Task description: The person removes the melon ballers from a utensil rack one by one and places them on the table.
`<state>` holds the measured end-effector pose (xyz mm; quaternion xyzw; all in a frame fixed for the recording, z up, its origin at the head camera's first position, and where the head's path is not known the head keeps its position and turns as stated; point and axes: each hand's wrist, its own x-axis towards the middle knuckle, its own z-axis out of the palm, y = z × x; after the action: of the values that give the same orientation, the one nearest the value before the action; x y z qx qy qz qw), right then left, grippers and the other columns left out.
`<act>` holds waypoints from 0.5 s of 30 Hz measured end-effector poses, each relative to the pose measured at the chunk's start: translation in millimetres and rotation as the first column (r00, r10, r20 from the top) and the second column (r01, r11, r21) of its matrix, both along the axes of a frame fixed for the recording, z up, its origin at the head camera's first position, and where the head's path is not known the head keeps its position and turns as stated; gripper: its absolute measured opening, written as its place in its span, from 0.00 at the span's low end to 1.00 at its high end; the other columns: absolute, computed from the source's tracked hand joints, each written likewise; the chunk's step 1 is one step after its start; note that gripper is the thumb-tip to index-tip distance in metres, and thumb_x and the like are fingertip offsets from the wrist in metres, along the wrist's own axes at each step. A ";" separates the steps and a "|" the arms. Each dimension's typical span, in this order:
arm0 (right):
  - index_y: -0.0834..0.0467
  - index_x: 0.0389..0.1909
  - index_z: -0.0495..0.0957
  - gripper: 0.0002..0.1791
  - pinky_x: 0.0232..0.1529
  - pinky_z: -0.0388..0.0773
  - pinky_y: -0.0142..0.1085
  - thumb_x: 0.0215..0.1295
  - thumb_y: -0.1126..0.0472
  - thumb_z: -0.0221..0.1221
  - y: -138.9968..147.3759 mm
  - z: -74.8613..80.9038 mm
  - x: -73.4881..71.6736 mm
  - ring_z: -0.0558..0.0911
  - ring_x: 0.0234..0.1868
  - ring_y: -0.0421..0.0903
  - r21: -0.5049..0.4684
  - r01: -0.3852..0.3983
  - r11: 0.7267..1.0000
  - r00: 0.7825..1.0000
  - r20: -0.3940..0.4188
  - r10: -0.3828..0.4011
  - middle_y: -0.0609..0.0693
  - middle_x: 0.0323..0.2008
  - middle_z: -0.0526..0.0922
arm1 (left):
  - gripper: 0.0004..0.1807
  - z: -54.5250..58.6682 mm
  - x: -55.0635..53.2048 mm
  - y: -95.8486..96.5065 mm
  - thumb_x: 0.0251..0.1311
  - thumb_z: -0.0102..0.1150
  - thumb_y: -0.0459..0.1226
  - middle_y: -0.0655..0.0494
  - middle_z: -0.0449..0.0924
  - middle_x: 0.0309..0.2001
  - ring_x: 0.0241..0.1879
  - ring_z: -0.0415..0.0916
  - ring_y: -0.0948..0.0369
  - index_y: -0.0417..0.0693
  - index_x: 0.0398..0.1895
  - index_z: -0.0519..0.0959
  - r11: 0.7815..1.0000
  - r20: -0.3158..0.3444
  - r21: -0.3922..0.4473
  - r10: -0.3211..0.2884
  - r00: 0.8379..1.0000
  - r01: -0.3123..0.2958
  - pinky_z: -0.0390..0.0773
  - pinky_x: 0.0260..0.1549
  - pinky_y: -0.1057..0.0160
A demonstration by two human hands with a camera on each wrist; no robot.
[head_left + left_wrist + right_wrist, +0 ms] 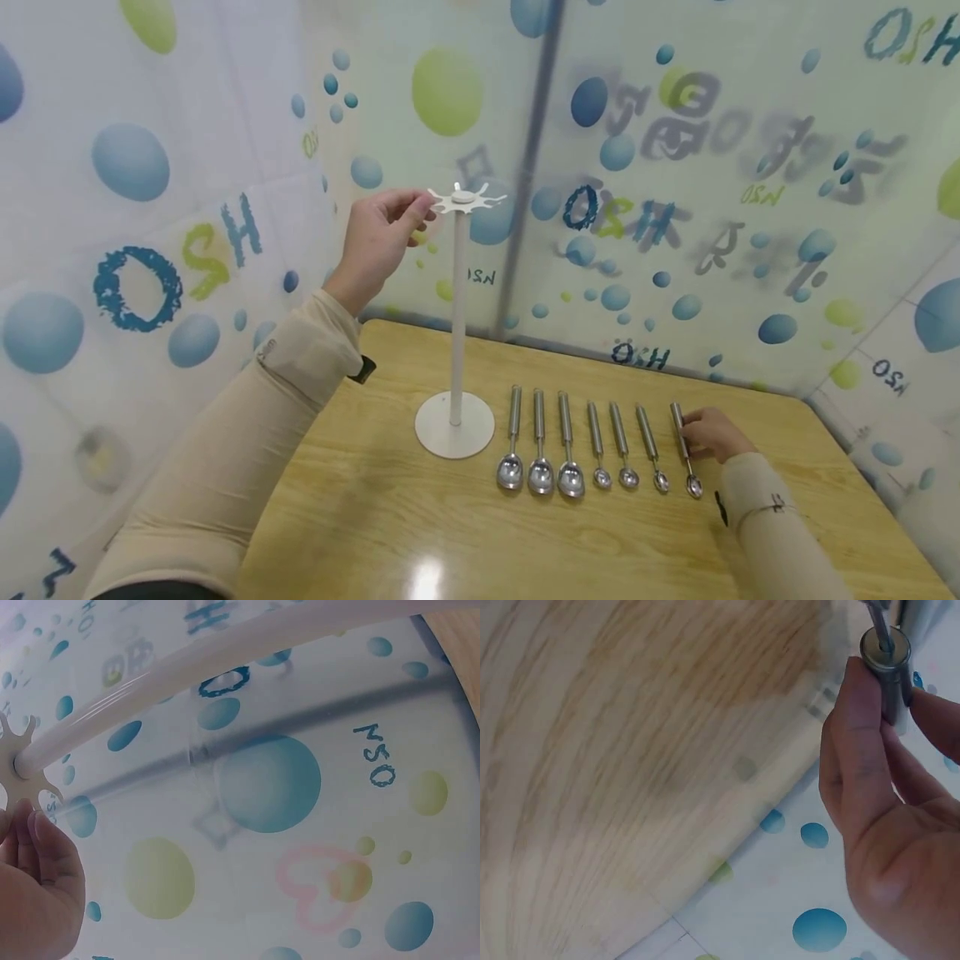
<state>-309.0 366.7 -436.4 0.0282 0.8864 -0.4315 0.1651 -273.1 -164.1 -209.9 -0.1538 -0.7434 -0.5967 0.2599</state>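
Observation:
A white stand (458,325) has a round base on the table and a star-shaped hook top. In the head view my left hand (382,237) pinches one hook of that top between thumb and fingers; the left wrist view shows the same left hand (41,877) at the hook's tip. At the right end of a row of steel spoons, my right hand (716,433) holds the last small spoon (682,442) by its thick handle. Up close, the right hand (885,787) has thumb and fingers around the steel handle (892,690).
Three larger spoons (540,442) lie side by side right of the stand's base, bowls towards me. Three smaller spoons (622,450) continue the row to the right. The wooden table (525,550) has rounded corners, and printed curtains (675,250) hang behind and beside it.

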 end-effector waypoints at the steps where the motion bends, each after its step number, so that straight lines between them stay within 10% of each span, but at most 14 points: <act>1: 0.86 0.64 0.59 0.25 0.44 0.84 0.50 0.73 0.71 0.48 -0.2 -1.2 -1.5 0.80 0.43 0.56 0.019 -0.004 1.000 1.000 0.003 0.004 0.73 0.47 0.76 | 0.19 -0.1 0.0 0.2 0.70 0.61 0.48 0.47 0.84 0.43 0.44 0.77 0.51 0.43 0.52 0.84 1.000 0.000 0.002 -0.002 1.000 0.002 0.81 0.42 0.57; 15: 0.80 0.54 0.76 0.18 0.35 0.83 0.40 0.66 0.73 0.55 -8.2 -8.9 -11.5 0.81 0.33 0.47 0.334 -0.067 0.940 0.993 -0.067 0.095 0.70 0.44 0.84 | 0.19 -2.7 -2.6 1.6 0.71 0.60 0.49 0.49 0.83 0.43 0.42 0.76 0.56 0.44 0.52 0.84 1.000 -0.002 -0.014 0.025 1.000 -0.025 0.80 0.39 0.61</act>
<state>-320.5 358.5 -445.3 0.0013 0.9528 -0.2698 0.1392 -275.8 -162.5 -212.6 -0.1468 -0.7491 -0.5881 0.2672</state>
